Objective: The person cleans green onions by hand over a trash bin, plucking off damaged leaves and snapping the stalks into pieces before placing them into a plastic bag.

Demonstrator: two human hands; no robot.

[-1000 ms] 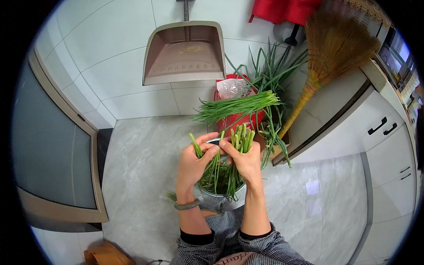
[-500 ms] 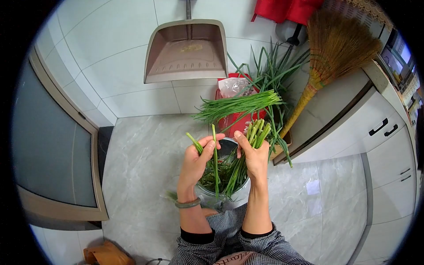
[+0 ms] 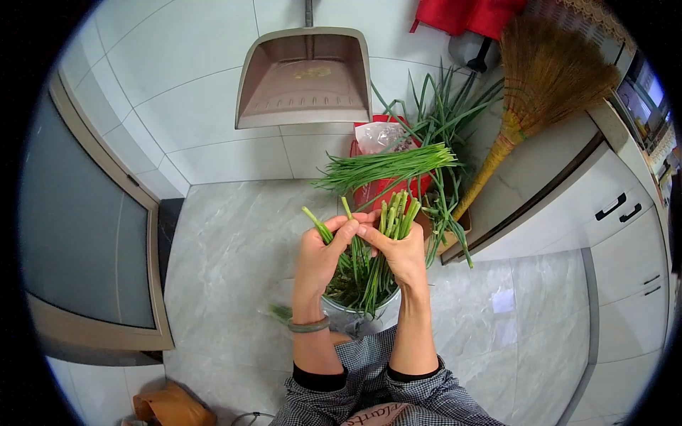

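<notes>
- Here, for the left hand (image 3: 318, 257): pinching grip on one green stalk (image 3: 347, 208), with one small cluster (image 3: 317, 224) tucked deeper, too overlapped for counting.
- For the right hand (image 3: 406, 252): grip clasped around one bunch (image 3: 398, 215) of several stalks, number unclear; meeting the left hand at the fingertips.
- All above the rim of one bin (image 3: 388, 305), greenery (image 3: 343, 290) inside.
- Toward the far edge of the floor (image 3: 231, 263): one red bag (image 3: 366, 197), one green bundle (image 3: 387, 167) across its top, one broom (image 3: 511, 131) to the right, one dustpan (image 3: 305, 85) on the wall (image 3: 181, 89).
</notes>
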